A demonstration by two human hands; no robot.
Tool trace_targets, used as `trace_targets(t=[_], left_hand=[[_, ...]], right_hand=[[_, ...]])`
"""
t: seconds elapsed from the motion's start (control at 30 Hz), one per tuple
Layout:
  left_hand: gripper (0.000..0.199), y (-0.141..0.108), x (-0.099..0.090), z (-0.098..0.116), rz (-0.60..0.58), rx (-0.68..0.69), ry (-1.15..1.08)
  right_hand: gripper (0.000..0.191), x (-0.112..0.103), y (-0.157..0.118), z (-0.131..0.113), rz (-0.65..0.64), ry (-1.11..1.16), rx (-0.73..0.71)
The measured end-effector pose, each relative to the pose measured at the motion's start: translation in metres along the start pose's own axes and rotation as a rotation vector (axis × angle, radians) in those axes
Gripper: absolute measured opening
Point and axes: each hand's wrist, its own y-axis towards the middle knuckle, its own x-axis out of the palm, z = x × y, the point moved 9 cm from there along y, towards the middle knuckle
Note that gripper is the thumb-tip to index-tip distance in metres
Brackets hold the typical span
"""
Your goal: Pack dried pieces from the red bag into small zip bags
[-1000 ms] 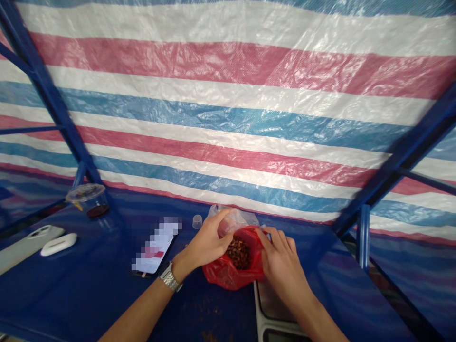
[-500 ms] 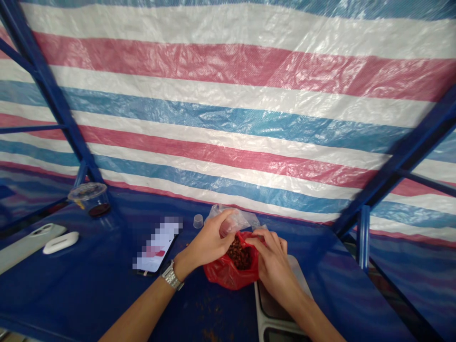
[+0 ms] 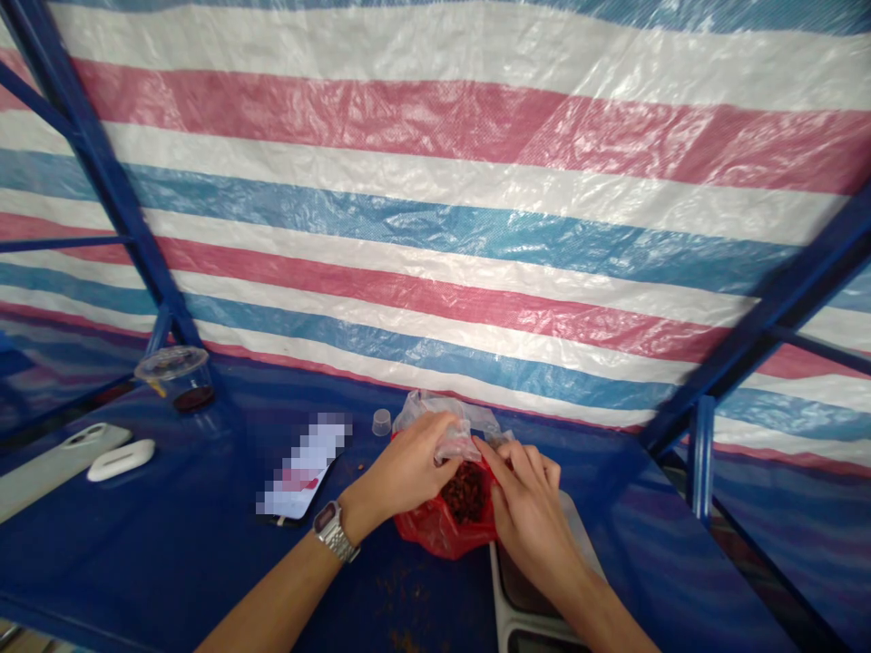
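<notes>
A red plastic bag [image 3: 441,533] stands open on the blue table, with dark reddish-brown dried bits [image 3: 465,494] inside. Over its mouth, my left hand [image 3: 408,462], with a metal watch on the wrist, pinches a small clear plastic bag [image 3: 457,444]. The fingers of my right hand [image 3: 527,490] are closed on the red bag's right rim, close to the clear bag. Partly under my right hand lies a digital scale [image 3: 523,585]. More crumpled clear plastic [image 3: 425,405] sits behind the red bag.
A small clear cup [image 3: 382,422] and a phone with a blurred screen [image 3: 306,472] lie left of the bag. Further left are a white earbud case [image 3: 121,460], another phone [image 3: 61,462] and a lidded tub [image 3: 175,376]. Striped sheeting [image 3: 435,227] hangs behind, between blue metal posts [image 3: 768,317].
My left hand has brought the clear bag lower and to the right, over the red bag's opening. My right fingers have shifted slightly along the rim. The view has moved a little.
</notes>
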Motion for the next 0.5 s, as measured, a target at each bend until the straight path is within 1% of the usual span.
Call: trace_targets(t=[0.1,0.2,0.23,0.33,0.37,0.43,0.5], left_hand=[[0.028,0.0,0.004,-0.001,-0.014,0.011,0.071],[0.032,0.001,0.004,0.0,0.007,0.027,0.116],[0.03,0.001,0.004,0.0,0.017,0.026,0.13],[0.011,0.002,0.002,-0.001,0.026,0.017,0.16],[0.009,0.003,0.001,-0.002,0.031,0.01,0.156],[0.011,0.003,-0.001,-0.003,0.044,-0.006,0.109],[0.013,0.003,-0.002,-0.004,0.047,-0.009,0.025]], right_hand=[[0.057,0.001,-0.001,-0.006,0.004,-0.017,-0.038],[0.057,0.0,-0.001,-0.012,0.006,-0.018,-0.065],[0.056,-0.001,0.0,-0.013,0.008,-0.019,-0.069],[0.048,-0.006,0.001,-0.013,0.021,-0.041,-0.058],[0.045,-0.008,0.001,-0.012,0.026,-0.055,-0.047],[0.04,-0.011,0.002,-0.009,0.032,-0.089,-0.017],[0.04,-0.013,0.003,-0.005,0.028,-0.114,0.012]])
